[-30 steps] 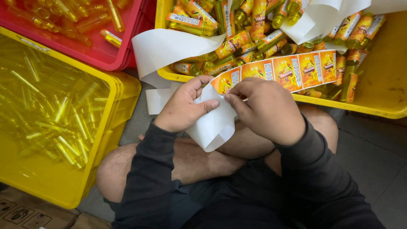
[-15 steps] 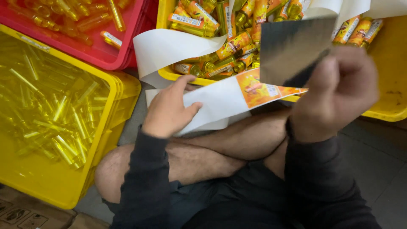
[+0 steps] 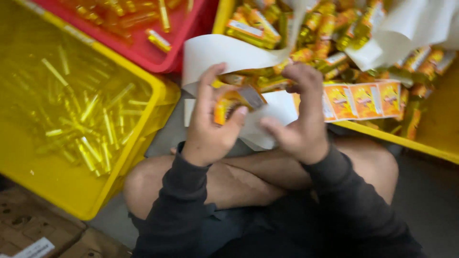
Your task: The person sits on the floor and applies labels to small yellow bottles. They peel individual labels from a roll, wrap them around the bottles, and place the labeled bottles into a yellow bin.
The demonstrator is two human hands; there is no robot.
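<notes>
**A:** What's the left hand [image 3: 209,125] got?

**B:** A small orange label [image 3: 228,106], pinched between thumb and fingers, the rest of the hand half open. Prob peeled off the white backing strip [image 3: 267,117] just behind it.

**A:** And the right hand [image 3: 299,119]?

**B:** Curled loosely, fingertips near the strip; can't tell if it grips anything, too blurry. The label row [image 3: 363,99] runs right over the yellow bin [image 3: 430,138] w/ labelled tubes. Bare tubes sit in the left yellow crate [image 3: 138,138], red crate [image 3: 158,59] beyond.

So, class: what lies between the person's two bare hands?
In the head view, between the left hand and the right hand lies curling white backing paper; the left holds a small orange label.
</notes>
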